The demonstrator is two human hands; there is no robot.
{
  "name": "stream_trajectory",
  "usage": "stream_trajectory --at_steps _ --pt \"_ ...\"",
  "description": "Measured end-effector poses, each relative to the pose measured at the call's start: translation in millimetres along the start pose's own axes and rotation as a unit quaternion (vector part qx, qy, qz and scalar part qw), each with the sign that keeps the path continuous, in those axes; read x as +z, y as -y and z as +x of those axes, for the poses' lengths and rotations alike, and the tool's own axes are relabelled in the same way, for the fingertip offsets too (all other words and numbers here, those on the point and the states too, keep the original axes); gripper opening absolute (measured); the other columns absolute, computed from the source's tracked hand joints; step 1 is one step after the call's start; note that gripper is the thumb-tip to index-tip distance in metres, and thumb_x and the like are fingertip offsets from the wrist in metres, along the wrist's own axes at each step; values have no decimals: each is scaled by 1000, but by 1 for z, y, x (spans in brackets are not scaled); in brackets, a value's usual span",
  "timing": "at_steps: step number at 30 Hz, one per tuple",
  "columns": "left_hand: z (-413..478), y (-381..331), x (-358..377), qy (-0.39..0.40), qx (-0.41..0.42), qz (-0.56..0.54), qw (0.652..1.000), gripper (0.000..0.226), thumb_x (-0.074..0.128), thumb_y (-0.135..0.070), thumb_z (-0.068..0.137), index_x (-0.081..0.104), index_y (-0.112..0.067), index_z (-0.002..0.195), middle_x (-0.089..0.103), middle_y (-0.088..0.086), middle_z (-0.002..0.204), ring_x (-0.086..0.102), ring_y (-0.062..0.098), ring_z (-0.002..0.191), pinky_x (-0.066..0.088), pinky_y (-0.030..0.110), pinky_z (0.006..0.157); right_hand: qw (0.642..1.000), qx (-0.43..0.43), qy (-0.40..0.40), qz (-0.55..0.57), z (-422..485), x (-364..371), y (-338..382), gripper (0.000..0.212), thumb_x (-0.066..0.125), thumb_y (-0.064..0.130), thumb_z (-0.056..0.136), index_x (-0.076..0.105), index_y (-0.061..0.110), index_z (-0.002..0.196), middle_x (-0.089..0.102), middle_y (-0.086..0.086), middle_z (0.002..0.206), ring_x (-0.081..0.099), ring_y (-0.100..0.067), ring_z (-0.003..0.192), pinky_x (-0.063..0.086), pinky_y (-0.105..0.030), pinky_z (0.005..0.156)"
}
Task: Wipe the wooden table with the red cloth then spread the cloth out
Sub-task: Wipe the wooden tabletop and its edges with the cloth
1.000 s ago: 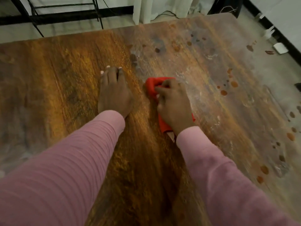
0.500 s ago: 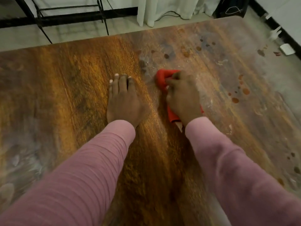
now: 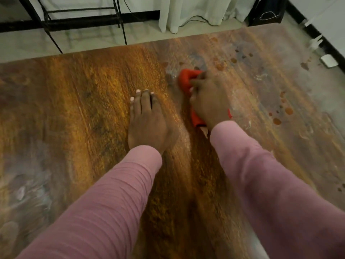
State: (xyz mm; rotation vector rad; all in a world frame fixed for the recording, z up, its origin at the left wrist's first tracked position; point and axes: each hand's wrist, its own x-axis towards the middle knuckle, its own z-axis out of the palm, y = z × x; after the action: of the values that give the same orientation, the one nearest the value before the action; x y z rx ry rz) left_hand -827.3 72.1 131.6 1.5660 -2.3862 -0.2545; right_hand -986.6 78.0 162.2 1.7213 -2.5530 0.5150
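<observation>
The wooden table point(image 3: 78, 101) fills most of the view, its grain orange-brown. My right hand point(image 3: 210, 101) grips a bunched red cloth point(image 3: 184, 80) and presses it on the tabletop; red shows past my fingers and under my wrist. My left hand point(image 3: 146, 120) rests flat on the wood just left of it, fingers straight and together. Both arms wear pink sleeves.
Brown drops and pale smears point(image 3: 280, 113) dot the table's right half. A black metal frame point(image 3: 80, 17) and white curtain point(image 3: 196, 12) stand beyond the far edge. A small white object point(image 3: 329, 61) lies at the far right.
My right hand has pushed the cloth farther away across the table, toward the stains near the far edge. My left hand has stayed flat in nearly the same spot.
</observation>
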Motion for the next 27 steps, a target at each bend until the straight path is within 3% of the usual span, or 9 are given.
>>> stream_trajectory --at_steps 2,4,7,11,16,18,23,25,27 --pt "-1 -1 1 1 -4 -4 1000 53 33 -17 97 25 -3 148 22 14 155 9 30 146 1 40 118 994 109 -25 11 18 1 -6 35 49 16 85 68 22 114 51 -7 126 40 -32 121 39 -40 99" --pt "0 -2 1 -4 -7 -24 1000 54 32 -17 96 25 -2 147 22 15 155 9 31 146 2 41 119 987 152 -37 27 25 5 -2 37 50 16 84 68 22 116 49 -8 128 37 -34 126 38 -41 103" --pt "0 -2 -1 -12 0 -48 999 56 29 -19 94 27 -2 147 22 15 155 8 30 146 2 40 119 990 128 -42 51 17 4 -1 34 50 14 86 69 20 114 51 -7 124 40 -32 119 36 -37 101" --pt "23 6 -9 -40 -68 -111 991 50 36 -18 96 35 -4 144 28 14 153 14 30 145 11 43 120 996 8 3 85 -8 3 9 29 56 11 85 71 19 110 55 -3 115 48 -29 109 40 -37 93" --pt "82 12 -9 -39 -36 -24 998 52 35 -20 97 30 -3 146 26 15 154 12 32 145 7 43 119 991 -112 19 71 -1 15 36 30 56 11 85 72 21 108 57 -1 110 50 -26 103 42 -34 84" --pt "86 16 -3 -20 -18 4 1000 56 34 -24 96 27 -4 148 23 16 155 10 32 146 5 43 118 995 -89 7 39 22 15 23 30 54 14 88 70 22 111 56 -2 116 47 -26 109 39 -33 88" --pt "85 21 4 -20 -5 16 1000 54 35 -21 97 27 -3 147 22 16 156 9 33 146 4 43 118 991 130 -20 2 73 4 -15 36 49 15 88 66 21 119 50 -11 128 43 -33 121 40 -42 101" --pt "86 18 5 -11 -7 12 1000 54 33 -20 97 25 -3 148 20 16 156 8 32 146 4 43 119 992 126 -24 14 75 9 -4 35 50 16 87 67 22 118 51 -10 127 44 -32 119 39 -39 100" --pt "86 18 4 -4 -12 9 1000 55 31 -22 98 23 -4 149 19 16 157 8 32 146 4 43 119 998 39 -6 39 68 20 22 33 53 16 87 68 23 116 54 -5 124 44 -28 115 36 -32 93"
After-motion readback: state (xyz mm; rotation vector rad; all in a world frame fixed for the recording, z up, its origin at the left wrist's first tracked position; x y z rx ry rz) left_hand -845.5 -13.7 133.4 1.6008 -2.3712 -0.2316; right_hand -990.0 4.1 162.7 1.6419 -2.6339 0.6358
